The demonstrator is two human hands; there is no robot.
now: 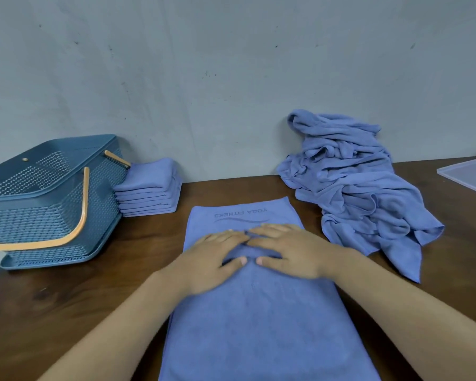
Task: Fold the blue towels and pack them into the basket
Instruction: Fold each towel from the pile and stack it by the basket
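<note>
Pressing flat on the spread towel (254, 320), your left hand (215, 261) and right hand (289, 253) lie side by side, fingers straight and fingertips almost meeting. Neither hand grips anything, though a small ruck of cloth seems to sit between your thumbs; the view there is too soft to be sure. The towel runs lengthwise away from you, with its printed "YOGA FITNESS" end farthest off and reading upside down from where you stand. It rests on a dark brown wooden table (66, 303) with visible grain. To your right, a loose heap (355, 188) of crumpled blue towels slumps from the wall down onto the tabletop, just beside the spread one. To your left, a folded stack (149, 188) of blue towels sits touching the blue perforated basket (39, 215), whose tan handles (81, 213) hang lowered. A clear plastic lid (469, 174) lies at the far right edge. Behind everything stands a pale grey wall (204, 64), scuffed and speckled.
</note>
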